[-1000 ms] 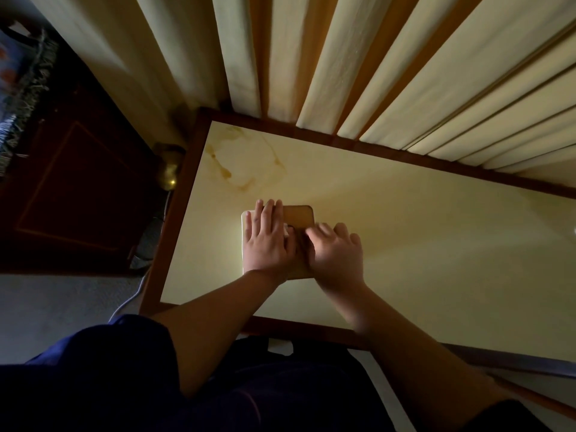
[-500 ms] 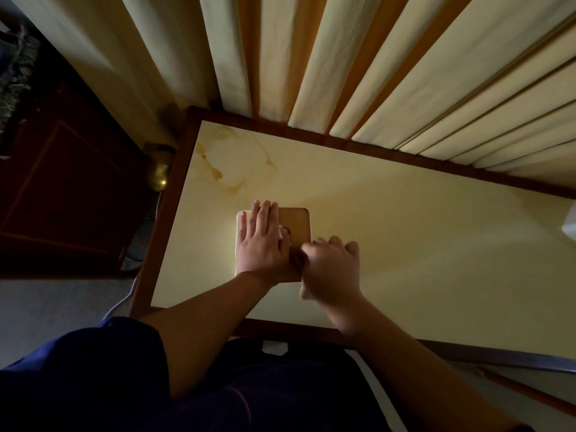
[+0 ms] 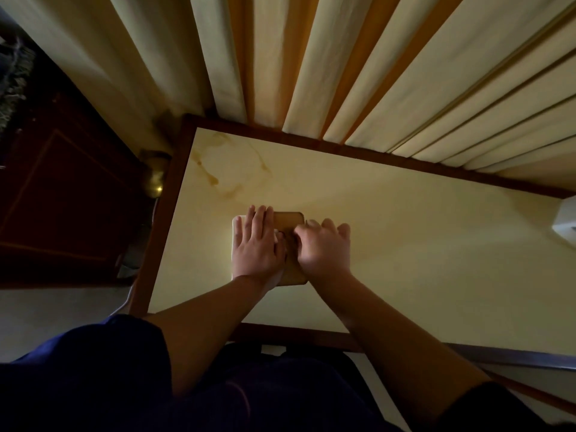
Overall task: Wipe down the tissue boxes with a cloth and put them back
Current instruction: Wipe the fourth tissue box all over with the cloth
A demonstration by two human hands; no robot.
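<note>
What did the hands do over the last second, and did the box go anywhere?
The right hand slid back toward the person along the box's right side, then forward again to about where it began; whether it holds a cloth is hidden. The left hand stayed flat on the box top, and the box kept its place on the table.

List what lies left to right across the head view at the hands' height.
Dark cabinet → brass knob → table's wooden rim → left hand → tissue box → right hand → white object at the right edge.
</note>
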